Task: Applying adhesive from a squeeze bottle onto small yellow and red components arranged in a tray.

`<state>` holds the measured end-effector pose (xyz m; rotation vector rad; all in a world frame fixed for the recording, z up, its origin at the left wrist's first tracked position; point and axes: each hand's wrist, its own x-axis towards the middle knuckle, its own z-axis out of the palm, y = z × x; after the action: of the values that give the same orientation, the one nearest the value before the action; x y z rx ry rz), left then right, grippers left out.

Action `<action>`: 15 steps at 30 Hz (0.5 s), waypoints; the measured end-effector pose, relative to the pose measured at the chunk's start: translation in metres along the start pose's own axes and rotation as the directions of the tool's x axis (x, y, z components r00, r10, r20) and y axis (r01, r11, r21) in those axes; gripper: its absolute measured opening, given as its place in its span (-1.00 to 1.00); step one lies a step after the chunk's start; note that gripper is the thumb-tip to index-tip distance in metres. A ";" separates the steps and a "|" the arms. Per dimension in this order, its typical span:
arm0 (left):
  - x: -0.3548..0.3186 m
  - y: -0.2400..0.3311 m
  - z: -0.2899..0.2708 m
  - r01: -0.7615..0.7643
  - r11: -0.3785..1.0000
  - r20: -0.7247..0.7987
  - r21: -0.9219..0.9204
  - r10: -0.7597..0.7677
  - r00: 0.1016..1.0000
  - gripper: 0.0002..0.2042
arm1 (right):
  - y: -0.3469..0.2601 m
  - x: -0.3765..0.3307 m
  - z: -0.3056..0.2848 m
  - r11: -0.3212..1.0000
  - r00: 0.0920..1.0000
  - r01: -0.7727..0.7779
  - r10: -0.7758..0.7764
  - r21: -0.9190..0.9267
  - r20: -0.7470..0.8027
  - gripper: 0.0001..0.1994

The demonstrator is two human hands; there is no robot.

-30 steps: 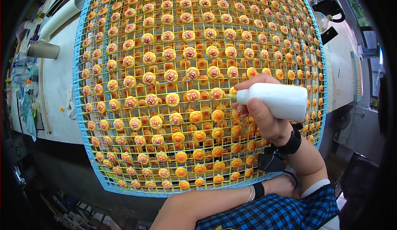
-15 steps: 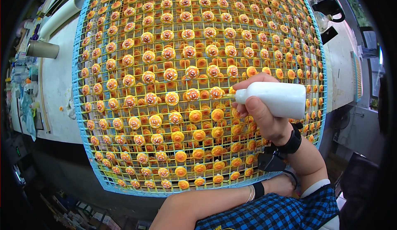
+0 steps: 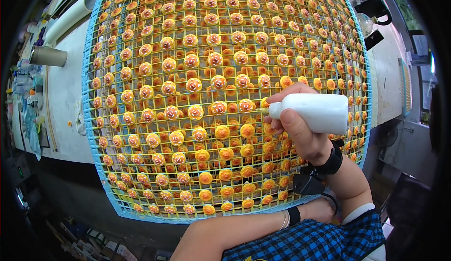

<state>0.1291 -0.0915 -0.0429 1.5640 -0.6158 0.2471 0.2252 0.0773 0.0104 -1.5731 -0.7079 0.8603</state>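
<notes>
My right hand (image 3: 300, 132) is wrapped round a white squeeze bottle (image 3: 315, 114), holding it nearly level. The bottle's thin nozzle points left, its tip just right of a small orange rosette (image 3: 246, 105) with white marks on it. Many such rosettes sit in rows on a yellow wire mesh rack (image 3: 217, 215). Those to the upper left carry white marks, while a plain one (image 3: 247, 130) and others below and to the right are orange and yellow. My left hand (image 3: 318, 210) rests low at the rack's near edge, beneath my right forearm, its fingers hidden.
More rosettes show through the mesh on a lower layer. A white table (image 3: 70, 101) extends left of the rack, with a pale tube (image 3: 77, 14) and a grey-brown cylinder (image 3: 49, 56) on it. A black-handled jug (image 3: 376, 7) stands at the far right.
The bottle has shifted very slightly right, its nozzle tip drawing away from the rosette. My left hand has stayed put.
</notes>
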 end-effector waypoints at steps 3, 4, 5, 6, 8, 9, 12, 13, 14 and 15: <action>0.000 0.000 0.001 0.002 1.000 0.020 0.028 -0.002 1.000 -0.85 | -0.001 0.000 0.001 1.000 1.000 0.000 0.000 0.012 -0.004 -0.88; 0.000 0.000 0.001 -0.003 0.999 0.017 0.033 0.003 1.000 -0.85 | -0.001 0.000 0.001 1.000 1.000 -0.008 0.009 0.025 -0.014 -0.88; 0.000 0.000 0.001 -0.009 0.999 0.014 0.039 0.008 1.000 -0.85 | -0.002 -0.001 0.001 0.999 1.000 -0.016 0.017 0.038 -0.025 -0.87; 0.001 0.001 0.001 -0.010 0.999 0.014 0.038 0.009 1.000 -0.85 | -0.002 -0.001 0.000 0.999 1.000 -0.016 0.017 0.038 -0.026 -0.87; 0.000 0.001 0.001 0.000 0.999 -0.005 0.036 0.000 1.000 -0.85 | -0.001 0.000 0.000 1.000 0.999 -0.020 0.021 0.020 -0.036 -0.86; 0.000 0.000 0.002 0.002 0.999 -0.005 0.037 -0.002 1.000 -0.85 | 0.000 0.000 0.000 1.000 0.999 -0.020 0.021 0.021 -0.034 -0.86; 0.000 0.000 0.004 -0.002 0.999 -0.011 0.049 0.003 1.000 -0.85 | 0.002 -0.001 -0.001 1.000 0.999 0.023 -0.023 0.010 -0.028 -0.86; 0.000 -0.001 0.005 -0.012 0.999 -0.019 0.052 0.013 1.000 -0.85 | 0.002 0.000 -0.001 0.999 0.999 0.037 -0.037 -0.004 -0.033 -0.86; 0.000 -0.001 0.005 -0.022 0.998 -0.027 0.056 0.024 0.999 -0.85 | 0.002 0.000 0.000 0.999 0.998 0.050 -0.050 -0.017 -0.038 -0.86; 0.000 -0.001 0.006 -0.022 0.998 -0.027 0.056 0.024 0.999 -0.85 | 0.002 0.000 0.000 0.999 0.998 0.050 -0.051 -0.017 -0.037 -0.86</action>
<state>0.1281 -0.0972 -0.0447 1.6054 -0.6101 0.3051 0.2249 0.0769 0.0089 -1.5750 -0.7261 0.7878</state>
